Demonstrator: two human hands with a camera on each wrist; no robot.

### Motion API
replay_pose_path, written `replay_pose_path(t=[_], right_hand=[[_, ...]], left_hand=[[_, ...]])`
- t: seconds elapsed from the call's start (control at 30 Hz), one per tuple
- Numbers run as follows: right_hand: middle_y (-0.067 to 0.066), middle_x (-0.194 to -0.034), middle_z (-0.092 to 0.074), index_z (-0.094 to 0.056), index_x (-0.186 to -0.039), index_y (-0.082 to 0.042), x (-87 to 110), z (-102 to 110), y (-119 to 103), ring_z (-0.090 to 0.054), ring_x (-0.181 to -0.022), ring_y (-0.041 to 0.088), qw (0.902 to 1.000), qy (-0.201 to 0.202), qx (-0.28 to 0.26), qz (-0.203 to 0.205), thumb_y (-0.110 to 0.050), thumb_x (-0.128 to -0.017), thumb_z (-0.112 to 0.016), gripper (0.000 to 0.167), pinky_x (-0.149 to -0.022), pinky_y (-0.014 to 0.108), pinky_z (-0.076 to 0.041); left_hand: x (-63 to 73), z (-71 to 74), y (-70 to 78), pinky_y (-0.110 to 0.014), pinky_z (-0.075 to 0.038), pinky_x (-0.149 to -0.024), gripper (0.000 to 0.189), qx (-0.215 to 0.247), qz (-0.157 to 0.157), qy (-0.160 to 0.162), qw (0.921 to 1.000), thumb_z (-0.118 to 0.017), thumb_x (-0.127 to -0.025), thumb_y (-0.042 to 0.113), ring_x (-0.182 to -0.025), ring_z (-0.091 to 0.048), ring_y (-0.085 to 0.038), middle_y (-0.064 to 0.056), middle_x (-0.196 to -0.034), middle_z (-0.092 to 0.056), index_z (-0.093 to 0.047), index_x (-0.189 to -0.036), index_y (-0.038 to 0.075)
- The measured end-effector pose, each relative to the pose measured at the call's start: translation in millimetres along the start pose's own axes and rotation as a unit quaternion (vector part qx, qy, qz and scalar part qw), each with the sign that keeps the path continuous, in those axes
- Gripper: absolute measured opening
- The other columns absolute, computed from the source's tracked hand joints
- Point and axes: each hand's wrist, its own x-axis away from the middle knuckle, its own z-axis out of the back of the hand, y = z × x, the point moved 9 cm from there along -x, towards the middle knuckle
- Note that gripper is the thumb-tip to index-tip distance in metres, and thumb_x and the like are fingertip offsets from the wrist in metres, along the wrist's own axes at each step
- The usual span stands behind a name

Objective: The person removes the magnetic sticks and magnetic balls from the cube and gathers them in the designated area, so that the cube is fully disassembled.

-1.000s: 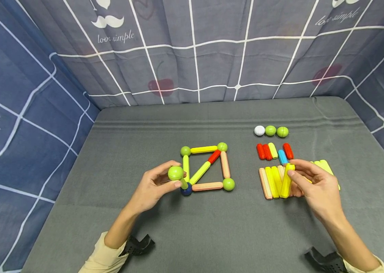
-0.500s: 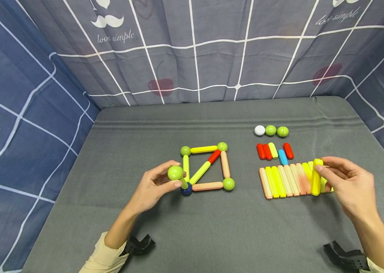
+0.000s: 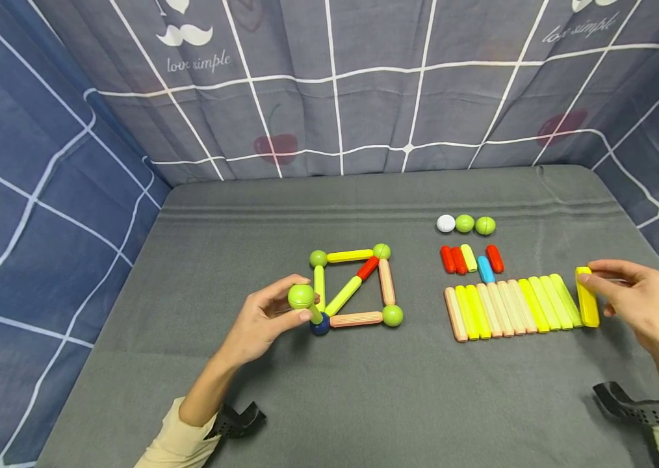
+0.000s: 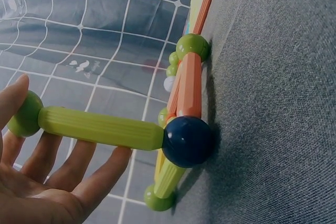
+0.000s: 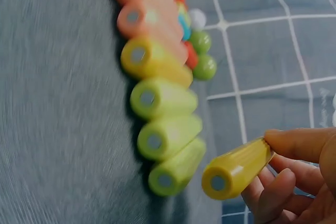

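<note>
My left hand (image 3: 271, 320) holds an upright green magnetic rod (image 4: 100, 127) by the green ball (image 4: 26, 114) at its top. The rod's foot meets a dark blue ball (image 4: 189, 141), one corner of a flat square of rods and green balls. A diagonal of a green rod (image 3: 343, 296) and a short red rod (image 3: 368, 268) crosses that square. Far right, my right hand (image 3: 642, 296) pinches a yellow magnetic rod (image 5: 236, 170) between thumb and fingers, beside the end of a row of rods (image 3: 511, 309). Its near end shows a grey magnet disc.
Behind the row lie short red rods (image 3: 494, 259), a short green one and a blue rod (image 3: 485, 269). Farther back sit a white ball (image 3: 445, 224) and two green balls (image 3: 465, 223). A patterned curtain (image 3: 364, 97) encloses the grey table (image 3: 218, 221).
My right hand has carried the yellow rod rightward along the row, from its left part to past its right end. The left hand and the square have stayed put.
</note>
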Motion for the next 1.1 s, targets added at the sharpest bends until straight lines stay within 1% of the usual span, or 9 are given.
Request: replay_pose_path(t=[0.1, 0.2, 0.27, 0.33, 0.53, 0.73, 0.87, 0.97, 1.1], right_hand=[[-0.018, -0.085, -0.053, -0.056, -0.124, 0.009, -10.1, -4.4, 7.5, -0.05, -0.063, 0.009, 0.999, -0.018, 0.04, 0.001, -0.031, -0.099, -0.06, 0.047, -0.048, 0.026, -0.045], [0.008, -0.096, -0.062, -0.056, -0.124, 0.011, -19.2, -9.7, 11.2, -0.05, -0.062, 0.01, 0.9975, -0.038, 0.058, 0.012, -0.029, -0.1, -0.059, 0.047, -0.047, 0.029, -0.047], [0.022, -0.104, -0.061, -0.056, -0.123, 0.012, -23.1, -12.6, 13.0, -0.05, -0.062, 0.011, 0.9965, -0.046, 0.067, 0.019, -0.028, -0.1, -0.058, 0.046, -0.046, 0.031, -0.047], [0.032, -0.111, -0.057, -0.055, -0.123, 0.013, -24.6, -14.5, 15.7, -0.05, -0.061, 0.012, 0.9958, -0.056, 0.07, 0.021, -0.026, -0.1, -0.057, 0.045, -0.046, 0.032, -0.047], [0.036, -0.116, -0.055, -0.053, -0.125, 0.015, -22.0, -19.1, 22.9, -0.051, -0.065, 0.006, 0.9951, -0.08, 0.057, 0.013, -0.025, -0.102, -0.052, 0.045, -0.046, 0.032, -0.05], [0.031, -0.107, -0.06, -0.053, -0.124, 0.016, -18.3, -20.8, 21.5, -0.052, -0.067, 0.004, 0.9949, -0.088, 0.046, 0.017, -0.024, -0.104, -0.048, 0.045, -0.047, 0.031, -0.05], [0.033, -0.11, -0.058, -0.052, -0.125, 0.016, -15.5, -21.8, 20.7, -0.052, -0.068, 0.004, 0.9948, -0.09, 0.044, 0.02, -0.025, -0.105, -0.047, 0.046, -0.047, 0.031, -0.05], [0.035, -0.113, -0.057, -0.051, -0.127, 0.016, -14.7, -22.3, 20.9, -0.052, -0.069, 0.003, 0.9948, -0.091, 0.042, 0.021, -0.026, -0.105, -0.047, 0.047, -0.047, 0.031, -0.05], [0.035, -0.115, -0.056, -0.051, -0.127, 0.016, -14.3, -22.8, 20.0, -0.051, -0.069, 0.003, 0.9946, -0.089, 0.046, 0.025, -0.026, -0.105, -0.047, 0.048, -0.047, 0.03, -0.05]], left_hand=[[-0.5, -0.2, 0.3, -0.029, -0.053, -0.078, 0.039, -0.001, 0.0, 0.0, 1.0, -0.071, -0.088, -0.003, -0.095, -0.066, -0.026, -0.021, -0.11, -0.067, -0.057, -0.124, -0.005], [-0.4, -0.3, 0.8, -0.029, -0.053, -0.078, 0.039, 0.003, 0.0, 0.001, 1.0, -0.071, -0.088, -0.004, -0.094, -0.066, -0.026, -0.026, -0.11, -0.065, -0.056, -0.124, -0.006], [-0.3, -0.4, 1.0, -0.029, -0.053, -0.078, 0.039, 0.004, 0.0, 0.001, 1.0, -0.071, -0.088, -0.004, -0.094, -0.066, -0.026, -0.028, -0.11, -0.064, -0.056, -0.124, -0.008], [-0.4, -0.5, 0.7, -0.029, -0.053, -0.078, 0.038, 0.003, 0.001, 0.001, 1.0, -0.071, -0.088, -0.004, -0.094, -0.066, -0.025, -0.024, -0.11, -0.065, -0.057, -0.124, -0.007], [-1.8, -1.4, 0.9, -0.03, -0.053, -0.079, 0.038, -0.002, -0.003, 0.0, 1.0, -0.071, -0.088, -0.003, -0.095, -0.066, -0.027, -0.014, -0.111, -0.068, -0.06, -0.124, 0.003], [-1.4, -1.0, 1.2, -0.029, -0.053, -0.08, 0.038, -0.002, -0.013, -0.001, 0.9999, -0.07, -0.089, -0.004, -0.096, -0.066, -0.026, -0.019, -0.11, -0.067, -0.058, -0.125, -0.002], [-0.8, -0.6, 1.0, -0.029, -0.053, -0.082, 0.038, -0.003, -0.024, -0.002, 0.9997, -0.068, -0.09, -0.005, -0.097, -0.067, -0.027, -0.025, -0.11, -0.066, -0.057, -0.126, -0.003], [-0.7, -0.3, 0.1, -0.029, -0.053, -0.083, 0.039, -0.003, -0.02, -0.003, 0.9998, -0.068, -0.09, -0.005, -0.098, -0.067, -0.026, -0.028, -0.11, -0.065, -0.057, -0.127, -0.004], [-0.4, 0.0, 0.3, -0.031, -0.053, -0.086, 0.044, -0.012, -0.022, -0.006, 0.9997, -0.069, -0.088, -0.007, -0.1, -0.067, -0.024, -0.028, -0.112, -0.064, -0.055, -0.13, -0.007]])
